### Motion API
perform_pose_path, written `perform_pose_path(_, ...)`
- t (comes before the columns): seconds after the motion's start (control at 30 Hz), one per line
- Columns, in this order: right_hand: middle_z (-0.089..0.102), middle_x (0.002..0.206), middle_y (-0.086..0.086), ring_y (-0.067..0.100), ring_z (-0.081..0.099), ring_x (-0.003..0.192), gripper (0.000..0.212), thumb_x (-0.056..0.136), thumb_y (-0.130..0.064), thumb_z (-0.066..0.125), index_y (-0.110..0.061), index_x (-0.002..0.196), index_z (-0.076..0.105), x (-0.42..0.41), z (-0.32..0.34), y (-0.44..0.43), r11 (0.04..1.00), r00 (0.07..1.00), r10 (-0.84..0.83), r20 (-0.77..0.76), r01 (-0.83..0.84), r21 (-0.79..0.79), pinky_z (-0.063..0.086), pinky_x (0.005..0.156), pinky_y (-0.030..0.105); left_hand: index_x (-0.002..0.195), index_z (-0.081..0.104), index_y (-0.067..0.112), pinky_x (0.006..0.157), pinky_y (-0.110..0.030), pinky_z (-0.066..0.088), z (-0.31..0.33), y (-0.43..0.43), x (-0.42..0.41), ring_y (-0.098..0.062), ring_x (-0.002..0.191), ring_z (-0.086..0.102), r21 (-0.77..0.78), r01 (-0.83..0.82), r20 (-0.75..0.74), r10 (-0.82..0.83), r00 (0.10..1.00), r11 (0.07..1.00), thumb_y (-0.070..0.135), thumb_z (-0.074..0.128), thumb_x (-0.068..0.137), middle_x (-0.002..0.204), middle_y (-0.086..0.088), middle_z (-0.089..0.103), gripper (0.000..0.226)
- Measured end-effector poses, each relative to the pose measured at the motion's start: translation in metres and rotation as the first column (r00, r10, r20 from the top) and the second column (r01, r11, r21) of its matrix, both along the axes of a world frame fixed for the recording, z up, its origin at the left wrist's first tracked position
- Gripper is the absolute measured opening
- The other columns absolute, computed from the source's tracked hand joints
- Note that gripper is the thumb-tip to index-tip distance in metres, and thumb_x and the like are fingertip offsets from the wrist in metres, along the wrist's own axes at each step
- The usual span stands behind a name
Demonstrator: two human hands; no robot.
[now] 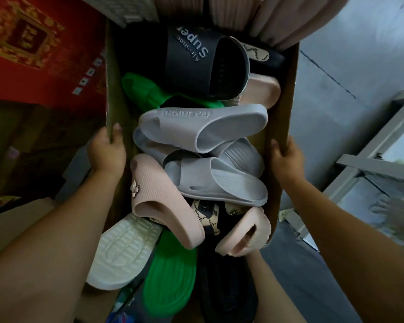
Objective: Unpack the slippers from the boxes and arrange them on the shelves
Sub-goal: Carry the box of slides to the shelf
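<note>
A long cardboard box (282,108) fills the middle of the head view, packed with loose slippers. A dark slide printed "Super" (196,64) lies at its far end, grey slides (203,127) in the middle, a pink ribbed one with a small charm (159,199) nearer me, and green (170,276) and cream (119,255) soles closest. My left hand (106,150) grips the box's left wall, thumb inside. On the right wall, my right hand (287,159) holds the rim the same way.
A red box with gold print (33,54) stands to the left. A grey metal shelf frame (369,164) is at the right on the grey floor. Pink ribbed slippers (273,17) hang over the box's far end. Flat cardboard (12,220) lies at lower left.
</note>
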State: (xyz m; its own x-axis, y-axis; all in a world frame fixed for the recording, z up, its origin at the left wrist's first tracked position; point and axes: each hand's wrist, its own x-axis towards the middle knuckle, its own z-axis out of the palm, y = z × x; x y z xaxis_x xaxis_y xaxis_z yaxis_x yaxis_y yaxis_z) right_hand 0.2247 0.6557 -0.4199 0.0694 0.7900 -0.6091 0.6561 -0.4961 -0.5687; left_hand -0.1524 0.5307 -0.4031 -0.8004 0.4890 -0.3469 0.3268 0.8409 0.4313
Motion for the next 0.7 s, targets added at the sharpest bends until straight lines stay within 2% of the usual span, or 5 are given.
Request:
perform_pose_path(0.17, 0.069, 0.104, -0.008, 0.018, 0.066, 0.097, 0.022, 0.104, -0.031, 0.054, -0.027, 0.123, 0.064, 0.004, 0.005, 0.001, 0.999, 1.000, 0.007, 0.007, -0.007, 0.035, 0.054, 0.095, 0.043, 0.093, 0.064, 0.012, 0.070, -0.046, 0.052, 0.000, -0.007, -0.008, -0.035, 0.078, 0.063, 0.019, 0.113, 0.014, -0.113, 0.993, 0.993, 0.045, 0.047, 0.103, 0.084, -0.018, 0.065, 0.039)
perform_pose_path(0.37, 0.070, 0.103, -0.005, 0.025, 0.067, 0.097, 0.022, 0.103, -0.028, 0.055, -0.024, 0.123, 0.064, 0.011, 0.019, 0.003, 0.997, 0.998, 0.045, 0.042, -0.048, 0.061, 0.055, 0.093, 0.048, 0.074, 0.049, 0.018, 0.056, -0.038, 0.037, 0.014, -0.010, 0.000, -0.035, 0.061, 0.052, 0.002, 0.203, -0.029, -0.203, 0.979, 0.979, 0.038, 0.047, 0.106, 0.065, -0.016, 0.052, 0.038)
perform_pose_path(0.47, 0.071, 0.102, -0.001, 0.027, 0.068, 0.094, 0.021, 0.103, -0.026, 0.056, -0.022, 0.123, 0.063, 0.019, 0.030, 0.002, 0.995, 0.997, 0.056, 0.053, -0.060, 0.075, 0.056, 0.091, 0.049, 0.074, 0.046, 0.019, 0.056, -0.042, 0.040, 0.023, -0.015, 0.004, -0.038, 0.061, 0.052, -0.001, 0.221, -0.042, -0.220, 0.975, 0.975, 0.040, 0.047, 0.106, 0.066, -0.020, 0.053, 0.038)
perform_pose_path(0.57, 0.070, 0.100, 0.001, 0.027, 0.067, 0.092, 0.020, 0.103, -0.023, 0.057, -0.019, 0.122, 0.063, 0.026, 0.048, -0.001, 0.994, 0.996, 0.073, 0.053, -0.077, 0.083, 0.056, 0.090, 0.048, 0.074, 0.047, 0.019, 0.056, -0.035, 0.032, 0.035, -0.021, 0.011, -0.032, 0.060, 0.048, 0.004, 0.215, -0.021, -0.214, 0.977, 0.977, 0.038, 0.048, 0.106, 0.061, -0.009, 0.046, 0.038)
perform_pose_path(0.7, 0.070, 0.098, 0.004, 0.027, 0.067, 0.089, 0.021, 0.104, -0.023, 0.056, -0.016, 0.123, 0.061, 0.036, 0.083, -0.007, 0.990, 0.993, 0.100, 0.061, -0.105, 0.098, 0.056, 0.087, 0.046, 0.074, 0.048, 0.018, 0.057, -0.034, 0.032, 0.061, -0.029, 0.018, -0.031, 0.060, 0.048, 0.029, 0.228, -0.014, -0.228, 0.974, 0.973, 0.036, 0.047, 0.107, 0.060, -0.005, 0.044, 0.037)
